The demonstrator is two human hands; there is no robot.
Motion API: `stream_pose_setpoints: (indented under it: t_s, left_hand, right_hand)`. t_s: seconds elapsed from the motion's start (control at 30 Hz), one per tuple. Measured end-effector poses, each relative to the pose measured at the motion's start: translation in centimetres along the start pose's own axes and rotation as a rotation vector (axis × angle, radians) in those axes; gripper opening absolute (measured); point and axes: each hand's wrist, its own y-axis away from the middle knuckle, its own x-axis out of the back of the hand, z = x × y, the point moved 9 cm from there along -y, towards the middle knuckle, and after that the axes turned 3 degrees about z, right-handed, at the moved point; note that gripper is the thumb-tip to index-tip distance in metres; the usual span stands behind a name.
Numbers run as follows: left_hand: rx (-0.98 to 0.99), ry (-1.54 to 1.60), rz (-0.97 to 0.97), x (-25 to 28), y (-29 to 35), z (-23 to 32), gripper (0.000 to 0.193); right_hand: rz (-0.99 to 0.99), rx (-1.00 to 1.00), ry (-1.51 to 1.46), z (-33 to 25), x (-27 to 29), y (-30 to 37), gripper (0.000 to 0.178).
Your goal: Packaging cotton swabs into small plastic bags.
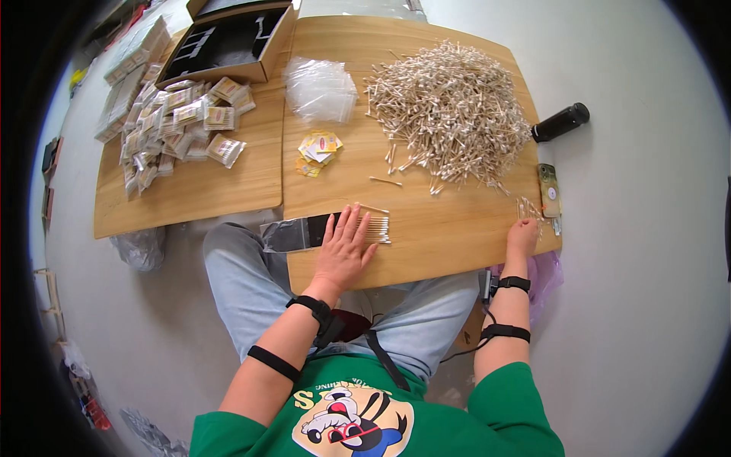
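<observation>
My left hand (344, 247) lies flat, fingers spread, on a small clear bag (293, 233) partly filled with a bundle of cotton swabs (377, 228) at the near edge of the wooden table (434, 244). My right hand (522, 232) rests at the table's near right corner, fingertips touching a few loose swabs (527, 207); whether it grips any I cannot tell. A large heap of cotton swabs (449, 107) fills the far right of the table. A stack of empty clear bags (320, 87) and small yellow labels (317, 148) lie to the left of the heap.
A second wooden board (190, 190) on the left carries several packed swab bags (179, 126) and an open cardboard box (232, 38). A black cylinder (560, 122) lies on the floor to the right. A small device (548, 190) sits at the right table edge.
</observation>
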Motion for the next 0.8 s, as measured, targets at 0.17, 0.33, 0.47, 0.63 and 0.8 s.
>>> stream_pose_setpoints:
  t_s: [0.17,0.33,0.47,0.63,0.8]
  left_hand:
    - [-0.006,-0.013,-0.008,0.1,0.0,0.2,0.066]
    - [0.012,0.002,-0.026,0.4,-0.4,0.4,0.063]
    - [0.018,0.059,0.063,0.6,-0.1,0.0,0.061]
    - [0.049,0.075,0.08,0.6,0.1,-0.3,0.058]
    - [0.037,0.093,0.097,0.5,-0.2,0.0,0.059]
  right_hand:
    - [-0.156,0.495,-0.494,-13.0,1.2,6.3,0.011]
    - [-0.218,0.757,-0.647,-25.1,2.3,13.7,0.013]
    - [-0.271,0.804,-0.583,-28.7,0.3,15.1,0.01]
    - [-0.359,0.871,-0.59,-29.2,-0.1,17.1,0.008]
    - [-0.433,0.69,-0.702,-24.8,0.3,15.9,0.006]
